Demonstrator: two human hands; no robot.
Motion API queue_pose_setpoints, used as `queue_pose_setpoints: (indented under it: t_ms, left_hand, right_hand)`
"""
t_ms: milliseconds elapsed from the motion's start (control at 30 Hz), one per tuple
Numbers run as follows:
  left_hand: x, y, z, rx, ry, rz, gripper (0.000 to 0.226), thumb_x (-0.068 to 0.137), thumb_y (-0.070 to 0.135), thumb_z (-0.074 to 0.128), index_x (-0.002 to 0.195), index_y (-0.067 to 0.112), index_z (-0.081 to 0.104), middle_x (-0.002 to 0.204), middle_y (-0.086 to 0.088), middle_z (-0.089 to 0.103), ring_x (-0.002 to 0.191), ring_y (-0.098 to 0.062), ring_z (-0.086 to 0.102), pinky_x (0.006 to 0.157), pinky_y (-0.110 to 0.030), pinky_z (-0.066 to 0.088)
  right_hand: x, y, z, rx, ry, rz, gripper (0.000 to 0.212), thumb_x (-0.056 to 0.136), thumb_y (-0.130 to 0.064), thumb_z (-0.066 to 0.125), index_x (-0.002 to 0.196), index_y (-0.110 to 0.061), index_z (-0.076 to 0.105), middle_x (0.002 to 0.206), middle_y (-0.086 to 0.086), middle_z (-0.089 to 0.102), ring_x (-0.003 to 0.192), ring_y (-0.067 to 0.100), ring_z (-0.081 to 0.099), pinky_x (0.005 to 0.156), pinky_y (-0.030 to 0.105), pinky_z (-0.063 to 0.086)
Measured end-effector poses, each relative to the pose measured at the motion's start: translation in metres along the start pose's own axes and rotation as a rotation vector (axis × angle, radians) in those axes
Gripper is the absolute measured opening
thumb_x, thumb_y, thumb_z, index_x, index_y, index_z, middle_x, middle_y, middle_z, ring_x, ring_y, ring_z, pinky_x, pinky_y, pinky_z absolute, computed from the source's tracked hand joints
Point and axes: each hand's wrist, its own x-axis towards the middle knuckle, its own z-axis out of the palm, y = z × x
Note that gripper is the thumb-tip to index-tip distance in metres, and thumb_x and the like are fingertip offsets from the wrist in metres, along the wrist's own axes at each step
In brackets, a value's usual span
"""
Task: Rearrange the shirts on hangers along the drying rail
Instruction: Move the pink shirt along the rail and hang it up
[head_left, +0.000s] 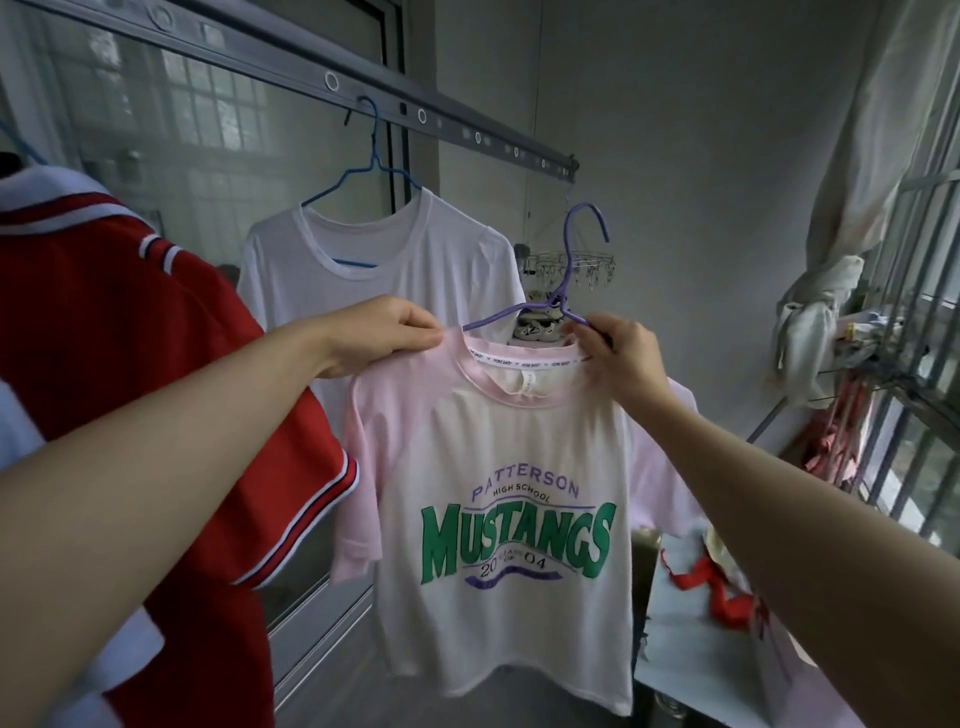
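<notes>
The Mustangs T-shirt (498, 467) on its hanger (570, 260) sits before and below the drying rail (291, 67). Behind it to the left, a plain T-shirt (415, 260) hangs from that rail. A jersey (130, 312) hangs farther left, and a bench (691, 649) stands lower right.

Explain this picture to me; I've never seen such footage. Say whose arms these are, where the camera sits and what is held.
There is no machine here: one camera worn on a person's head looks forward and down, so the two bare arms are that person's own. The left hand pinches the shoulder of the Mustangs shirt, and the right hand grips the purple hanger at its collar. That hanger's hook is in the air, not on the drying rail. A white shirt hangs from the rail on a blue hanger, and a red shirt hangs at the left.
</notes>
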Motion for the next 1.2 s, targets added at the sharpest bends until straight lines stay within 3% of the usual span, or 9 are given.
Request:
queue_pose_setpoints:
  t_ms: [133,333,500,667,767,833,1000,1133,1200]
  left_hand:
    - [0.004,0.003,0.011,-0.044,-0.064,0.044,0.013,0.090,0.000,0.055,0.093,0.008,0.065,0.091,-0.006,0.065,0.080,-0.010,0.061,0.076,-0.018,0.051]
    - [0.006,0.001,0.013,-0.017,0.040,0.066,0.014,0.083,-0.006,0.061,0.096,-0.008,0.064,0.087,-0.011,0.061,0.075,-0.011,0.057,0.075,-0.021,0.047]
    - [0.003,0.002,0.015,-0.047,0.027,0.046,0.024,0.082,0.001,0.063,0.096,-0.017,0.057,0.086,-0.011,0.054,0.081,-0.017,0.051,0.077,-0.027,0.042]
    - [0.005,0.000,0.014,-0.022,0.118,0.034,0.016,0.084,-0.002,0.061,0.095,-0.014,0.061,0.086,-0.011,0.057,0.083,-0.018,0.052,0.082,-0.032,0.042]
    - [0.010,0.004,0.016,-0.055,0.254,0.000,0.007,0.082,0.001,0.065,0.086,-0.005,0.066,0.080,-0.008,0.061,0.076,-0.016,0.055,0.077,-0.028,0.046]
    - [0.012,0.013,0.026,-0.125,0.299,-0.024,0.006,0.082,-0.001,0.064,0.080,0.005,0.065,0.073,-0.006,0.060,0.068,-0.014,0.055,0.068,-0.024,0.047]
    - [0.016,0.036,0.063,-0.513,0.133,-0.054,0.033,0.087,-0.017,0.035,0.092,-0.002,0.064,0.072,-0.011,0.068,0.075,-0.020,0.060,0.062,-0.022,0.055]
    - [0.008,0.034,0.056,-0.457,-0.159,-0.086,0.052,0.088,-0.020,0.031,0.124,0.010,0.054,0.101,-0.007,0.065,0.089,-0.013,0.063,0.069,-0.019,0.053]
    - [0.006,0.032,0.044,-0.261,-0.097,-0.121,0.046,0.089,-0.015,0.041,0.124,0.012,0.054,0.100,-0.002,0.066,0.090,-0.012,0.064,0.069,-0.022,0.052]
  right_hand:
    - [-0.001,-0.001,0.001,-0.015,-0.025,0.006,0.022,0.094,-0.021,0.055,0.107,-0.017,0.072,0.068,-0.010,0.061,0.058,-0.007,0.053,0.056,0.006,0.036]
    - [-0.001,-0.004,0.010,-0.084,-0.042,0.004,0.022,0.092,-0.027,0.056,0.086,-0.014,0.073,0.071,0.011,0.070,0.066,0.028,0.064,0.068,0.042,0.054]
    - [-0.003,-0.015,0.011,-0.079,-0.086,0.004,0.020,0.093,-0.022,0.055,0.093,-0.014,0.074,0.072,-0.007,0.070,0.063,0.012,0.066,0.071,0.028,0.052]
    - [-0.006,-0.029,0.016,-0.360,0.036,0.073,0.030,0.092,-0.030,0.054,0.120,-0.028,0.063,0.121,0.002,0.059,0.111,0.029,0.050,0.092,0.036,0.040]
    - [-0.018,-0.053,0.025,-0.149,0.125,0.163,0.018,0.091,-0.032,0.055,0.103,-0.020,0.060,0.105,0.002,0.058,0.096,0.020,0.054,0.082,0.033,0.041]
    - [-0.028,-0.076,0.037,-0.003,-0.131,0.171,0.026,0.094,-0.037,0.048,0.089,-0.014,0.059,0.085,0.001,0.060,0.079,0.019,0.056,0.072,0.033,0.041]
    - [-0.033,-0.109,0.052,0.586,-0.334,0.520,0.028,0.093,-0.042,0.045,0.096,-0.020,0.061,0.097,0.004,0.062,0.089,0.017,0.058,0.077,0.033,0.049]
    - [-0.029,-0.098,0.040,0.556,-0.291,0.666,0.017,0.094,-0.020,0.045,0.081,-0.018,0.056,0.075,0.000,0.056,0.068,0.014,0.055,0.063,0.025,0.046]
    - [-0.028,-0.085,0.032,0.339,-0.232,0.685,0.020,0.095,-0.017,0.042,0.090,-0.009,0.059,0.081,0.008,0.057,0.071,0.021,0.056,0.064,0.028,0.044]
